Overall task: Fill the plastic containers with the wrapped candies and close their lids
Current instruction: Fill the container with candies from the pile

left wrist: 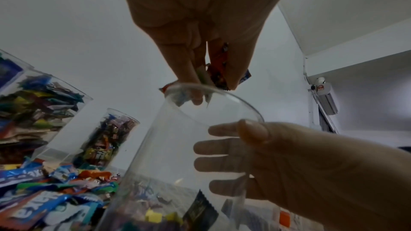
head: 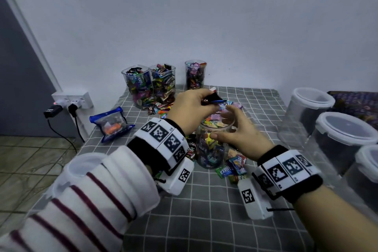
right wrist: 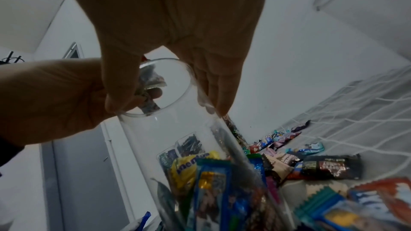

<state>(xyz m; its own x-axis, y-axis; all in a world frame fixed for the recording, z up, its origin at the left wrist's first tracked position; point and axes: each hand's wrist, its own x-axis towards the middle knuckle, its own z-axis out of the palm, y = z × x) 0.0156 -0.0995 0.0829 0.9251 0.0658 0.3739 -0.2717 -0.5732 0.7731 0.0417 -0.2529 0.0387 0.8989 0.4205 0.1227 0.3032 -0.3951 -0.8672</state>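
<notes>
Hidden or cut off: the lower wall of the clear container sits behind both wrists in the head view; its base is out of frame in both wrist views. Lidded tubs at 3 o'clock are cropped by the frame edge, contents too dark to read. Another lid or tub at 8 o'clock is mostly behind the striped sleeve.

Left hand: fingers bunched, pinching a small bundle of wrapped candies just above the container mouth; orange, white and blue wrapper ends poke out below the fingertips. How many candies cannot be told.

Right hand: wrapped around the container near the rim, thumb on the near side, four fingers visible through the wall on the far side.

Container: tall, clear, round, upright at table centre, lid off, lower part filled with mixed wrappers, upper part clear. Loose candies lie around its base from 5 to 12 o'clock. Three filled open containers stand at 11 to 12 o'clock by the wall. Blue-edged bag at 9 o'clock on the grey checked cloth.
</notes>
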